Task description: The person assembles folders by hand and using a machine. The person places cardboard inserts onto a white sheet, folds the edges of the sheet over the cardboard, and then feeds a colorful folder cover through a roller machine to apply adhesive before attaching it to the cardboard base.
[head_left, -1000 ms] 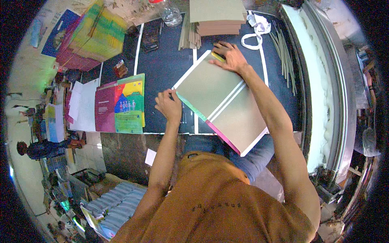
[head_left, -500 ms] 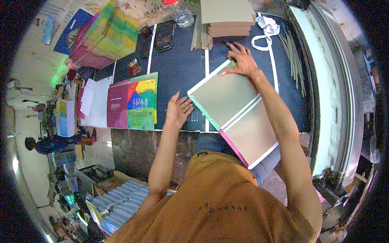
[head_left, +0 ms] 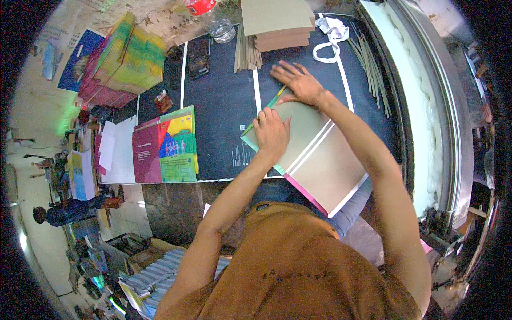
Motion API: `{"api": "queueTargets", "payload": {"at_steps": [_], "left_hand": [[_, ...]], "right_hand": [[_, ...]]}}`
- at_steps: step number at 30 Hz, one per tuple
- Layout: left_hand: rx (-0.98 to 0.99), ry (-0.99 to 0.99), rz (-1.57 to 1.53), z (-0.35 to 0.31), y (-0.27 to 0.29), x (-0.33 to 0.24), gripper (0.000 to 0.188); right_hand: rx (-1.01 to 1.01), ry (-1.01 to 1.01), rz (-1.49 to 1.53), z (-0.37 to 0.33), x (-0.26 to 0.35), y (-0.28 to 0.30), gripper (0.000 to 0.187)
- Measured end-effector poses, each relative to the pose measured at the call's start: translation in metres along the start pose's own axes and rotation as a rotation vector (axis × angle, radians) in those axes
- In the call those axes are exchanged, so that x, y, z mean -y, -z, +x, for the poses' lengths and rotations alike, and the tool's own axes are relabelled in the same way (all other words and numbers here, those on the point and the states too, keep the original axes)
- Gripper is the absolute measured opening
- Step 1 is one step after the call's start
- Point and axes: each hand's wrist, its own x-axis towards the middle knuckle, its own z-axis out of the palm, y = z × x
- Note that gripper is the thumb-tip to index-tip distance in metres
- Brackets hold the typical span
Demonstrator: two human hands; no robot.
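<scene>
An unfolded hardback book cover lies slanted on the dark table, its grey-brown board side up. Its near end reaches past the front edge over my lap. Green and magenta edging runs along its left side, and two white strips cross its middle. My right hand rests at the cover's far corner, fingers spread and thumb on the board. My left hand lies on the board near the left corner, fingers a little bent and thumb apart, pressing by the green turned-in edge.
Finished-looking magenta and green covers lie to the left, beside white sheets. Farther back stand a tall stack of covers, a phone, a plastic bottle, stacked grey boards, a white cloth and thin strips.
My left hand has moved right from beside the cover onto it. The far-left edge, white before, now shows green and yellow turned over the board. My right hand has shifted left.
</scene>
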Motion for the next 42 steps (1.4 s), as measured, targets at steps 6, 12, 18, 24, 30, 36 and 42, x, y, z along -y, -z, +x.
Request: {"api": "queueTargets", "payload": {"at_steps": [6,12,18,24,30,36,42], "left_hand": [[-0.150,-0.047,-0.072,-0.003,0.003,0.010,0.060],[-0.095,-0.033,-0.013,-0.005,-0.021,0.008,0.074],[-0.125,-0.036,-0.063,-0.046,-0.014,0.035,0.068],[-0.159,-0.023,-0.062,-0.045,-0.013,0.032,0.063],[-0.219,0.005,-0.148,0.014,0.000,0.028,0.077],[-0.025,-0.089,-0.221,0.004,-0.027,0.015,0.085],[0.400,-0.005,-0.085,-0.011,0.041,0.046,0.075]], "right_hand": [[0.047,-0.051,0.046,-0.035,0.034,0.001,0.055],[-0.063,0.010,-0.075,-0.036,0.040,0.006,0.063],[0.047,-0.106,-0.073,-0.029,0.037,-0.004,0.065],[0.129,0.031,-0.018,-0.028,0.054,-0.001,0.056],[0.226,-0.172,0.028,-0.034,0.056,0.012,0.056],[0.099,-0.370,-0.068,-0.033,0.054,-0.001,0.065],[0.028,-0.392,-0.149,-0.043,0.049,-0.007,0.060]]}}
